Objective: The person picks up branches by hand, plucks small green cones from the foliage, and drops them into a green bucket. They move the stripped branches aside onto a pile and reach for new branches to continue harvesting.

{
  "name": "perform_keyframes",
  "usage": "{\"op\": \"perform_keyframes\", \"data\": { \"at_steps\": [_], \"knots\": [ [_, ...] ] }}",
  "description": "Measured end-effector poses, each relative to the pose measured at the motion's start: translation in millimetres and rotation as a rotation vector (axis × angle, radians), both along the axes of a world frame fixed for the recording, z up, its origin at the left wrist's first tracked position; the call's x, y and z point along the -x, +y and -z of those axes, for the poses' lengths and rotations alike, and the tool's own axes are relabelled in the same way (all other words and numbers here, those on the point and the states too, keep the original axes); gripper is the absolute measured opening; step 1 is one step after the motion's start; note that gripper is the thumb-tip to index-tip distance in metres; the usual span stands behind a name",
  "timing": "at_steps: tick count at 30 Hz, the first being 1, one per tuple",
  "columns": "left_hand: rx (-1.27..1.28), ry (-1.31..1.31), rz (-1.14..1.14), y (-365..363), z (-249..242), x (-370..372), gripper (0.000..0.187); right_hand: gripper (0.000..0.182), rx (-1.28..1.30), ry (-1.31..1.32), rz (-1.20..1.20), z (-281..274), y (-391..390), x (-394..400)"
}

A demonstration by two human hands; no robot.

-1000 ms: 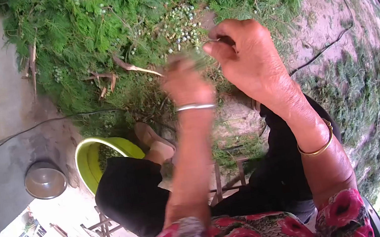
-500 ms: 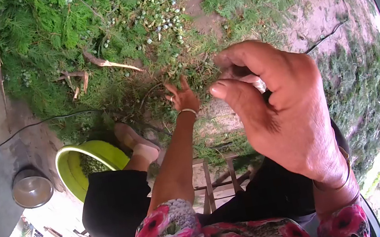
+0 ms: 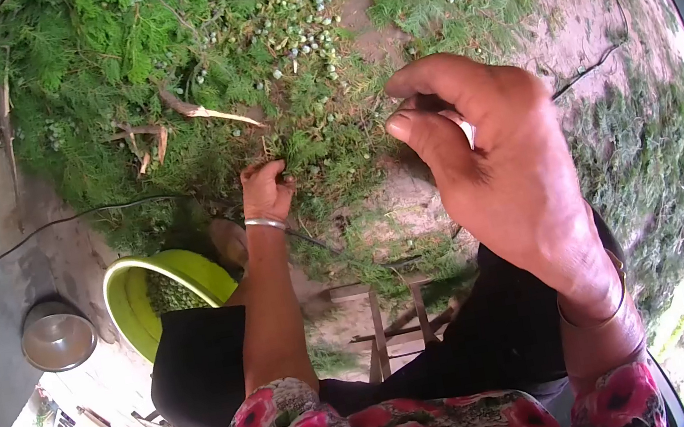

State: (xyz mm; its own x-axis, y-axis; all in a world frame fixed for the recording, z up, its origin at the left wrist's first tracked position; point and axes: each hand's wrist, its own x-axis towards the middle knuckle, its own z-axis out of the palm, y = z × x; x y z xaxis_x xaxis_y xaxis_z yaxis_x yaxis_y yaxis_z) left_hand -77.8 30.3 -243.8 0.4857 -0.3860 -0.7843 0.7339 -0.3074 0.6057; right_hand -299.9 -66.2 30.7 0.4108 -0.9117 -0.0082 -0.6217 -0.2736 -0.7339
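My right hand is close to the camera, its thumb and fingers curled together in a pinch; its palm side and anything inside it are hidden. Farther down, my left hand, wearing a silver bracelet, has its fingers bent inward just over the cut evergreen branches. A green sprig lies right by its fingertips; I cannot tell what those fingers hold. Pale round seed cones are heaped among the greenery beyond both hands. A broken branch with a bare, split end lies above my left hand.
A yellow-green bucket with small green cones inside stands beside my left leg. Left of it is a metal bowl. A black cable crosses the ground. Wooden stool legs show between my knees. More cut greenery spreads at right.
My left hand has moved left, toward the bucket side, and its spread fingers have curled in. My right hand keeps its pinch, nearly in place.
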Motion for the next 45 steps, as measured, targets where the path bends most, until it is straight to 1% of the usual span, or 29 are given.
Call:
{"op": "perform_keyframes", "data": {
  "at_steps": [2,3,4,6,8,10,11,12,14,15,16,18,20,21,22,24,25,26,28,29,34,36,38,39,40,41,42,44,45],
  "knots": [
    [0.262,0.216,0.254,1.1,-16.5,-11.2,0.018,0.016,-0.024,0.01,-0.004,4.1,2.7,-0.2],
    [0.404,0.246,0.211,-5.8,-49.4,-1.0,0.029,0.012,-0.05,0.042,-0.044,6.9,4.2,-1.6],
    [0.419,0.233,0.216,-13.3,-79.6,9.2,0.029,0.01,-0.073,0.074,-0.085,8.7,5.2,-3.2],
    [0.56,0.198,0.155,-25.6,-132.7,27.0,0.038,0.018,-0.076,0.075,-0.135,10.9,8.2,-8.2],
    [0.601,0.144,0.183,-29.3,-164.9,32.3,0.043,0.026,-0.144,0.129,-0.163,14.9,14.1,-17.3],
    [0.802,0.136,0.298,-28.8,-188.6,33.0,0.042,0.033,-0.112,0.054,-0.131,9.3,15.9,-28.1],
    [0.711,-0.116,0.285,-34.0,-214.3,47.3,0.039,0.035,-0.248,-0.042,-0.059,2.2,14.3,-32.5],
    [0.731,-0.129,0.29,-34.5,-227.4,50.8,0.039,0.036,-0.387,-0.139,0.009,-3.8,13.5,-35.1],
    [0.589,-0.802,0.573,-35.9,-246.9,54.7,0.037,0.039,-0.327,-0.21,0.003,-9.0,12.3,-37.2],
    [0.588,-1.043,0.71,-38.3,-260.6,56.3,0.039,0.039,-0.36,-0.254,0.02,-12.8,11.7,-39.2],
    [0.454,-1.264,0.801,-35.6,-271.4,57.4,0.042,0.04,-0.396,-0.298,0.036,-15.1,11.8,-41.4],
    [0.384,-1.212,0.997,-32.5,-272.9,55.1,0.042,0.035,-0.306,-0.35,0.086,-2.7,15.5,-46.6],
    [0.426,-1.257,1.016,-31.4,-272.5,54.7,0.042,0.025,-0.351,-0.566,0.143,14.2,14.0,-49.9],
    [0.454,-1.299,1.038,-30.8,-271.0,54.2,0.042,0.014,-0.421,-0.544,0.227,13.8,14.5,-49.6],
    [0.452,-1.289,1.035,-29.0,-273.6,54.4,0.042,0.014,-0.425,-0.534,0.226,15.6,14.2,-50.8],
    [0.495,-0.747,0.841,-27.4,-283.0,55.7,0.046,0.01,-0.405,-0.806,0.303,22.0,8.4,-51.6],
    [0.482,-0.616,0.826,-27.8,-278.1,43.3,0.046,0.005,-0.493,-0.811,0.326,27.6,5.1,-48.2],
    [0.589,-0.387,0.722,-29.5,-279.8,36.1,0.041,0.005,-0.492,-0.806,0.324,21.3,3.6,-47.5],
    [0.751,-0.114,0.554,-32.2,-275.4,26.6,0.036,0.004,-0.8,-1.033,0.419,3.0,1.2,-46.7],
    [0.753,-0.114,0.548,-33.9,-273.2,25.1,0.036,0.006,-0.79,-1.066,0.314,9.3,-2.3,-45.0],
    [0.772,0.116,0.411,-37.1,-273.0,19.4,0.026,0.005,-0.844,-1.068,0.278,6.6,-2.2,-46.4],
    [0.77,0.064,0.397,-36.2,-268.9,17.2,0.026,0.005,-0.846,-1.059,0.295,5.0,-0.1,-48.4],
    [0.768,0.014,0.385,-36.1,-267.0,19.9,0.026,0.009,-0.667,-0.811,0.195,5.0,3.0,-48.9],
    [0.742,-0.176,0.452,-36.1,-266.9,24.4,0.03,0.009,-0.67,-0.81,0.197,5.8,4.6,-50.2],
    [0.713,-0.366,0.517,-36.1,-267.1,27.2,0.033,0.013,-0.502,-0.685,0.119,6.8,6.1,-52.4],
    [0.578,-0.779,0.724,-35.0,-267.6,24.4,0.036,0.017,-0.335,-0.556,0.043,7.9,7.2,-53.1],
    [0.545,-0.904,0.805,-33.5,-270.0,26.8,0.036,0.017,-0.336,-0.553,0.048,8.8,7.6,-52.6],
    [0.637,-0.966,0.796,-33.8,-266.1,34.5,0.036,0.022,-0.236,-0.322,0.103,10.9,6.8,-51.2],
    [0.635,-0.959,0.798,-33.5,-265.3,37.3,0.036,0.025,-0.374,-0.384,0.123,3.1,4.2,-49.9]
  ]
}}
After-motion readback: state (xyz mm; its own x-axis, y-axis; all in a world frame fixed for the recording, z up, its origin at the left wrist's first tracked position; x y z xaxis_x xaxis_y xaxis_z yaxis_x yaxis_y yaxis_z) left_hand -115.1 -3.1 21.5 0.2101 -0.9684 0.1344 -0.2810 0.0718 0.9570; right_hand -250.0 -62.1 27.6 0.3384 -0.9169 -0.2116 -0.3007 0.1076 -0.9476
